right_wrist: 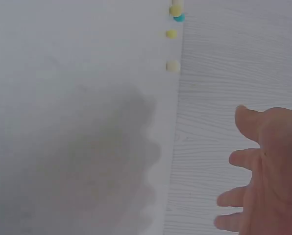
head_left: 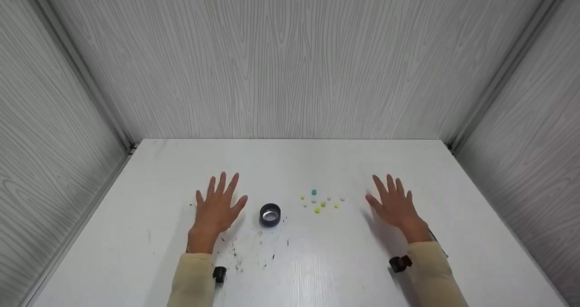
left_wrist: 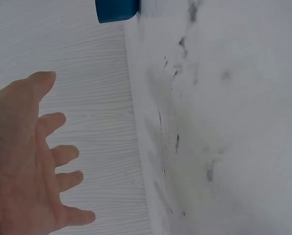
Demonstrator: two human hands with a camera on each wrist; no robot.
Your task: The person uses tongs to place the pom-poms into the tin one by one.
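Observation:
Palm down over the white table, my left hand (head_left: pixel 216 211) spreads its fingers and holds nothing. To its right stands a small dark round container (head_left: pixel 270 215), open at the top with a shiny inside; its blue side (left_wrist: pixel 117 10) shows at the top of the left wrist view. Right of the container lie several small round pellets, among them a teal pellet (head_left: pixel 314 192), a yellow pellet (head_left: pixel 317 210) and a white pellet (head_left: pixel 342 199). My right hand (head_left: pixel 395 207) hovers beyond them on the right, fingers spread, touching nothing.
Dark specks and scuffs (head_left: pixel 235 255) mark the white tabletop (head_left: pixel 317 261) near the left forearm. Grey wood-grain panels enclose the table at the back (head_left: pixel 290 62), on the left (head_left: pixel 50 130) and on the right (head_left: pixel 521 130). Each wrist carries a small black camera.

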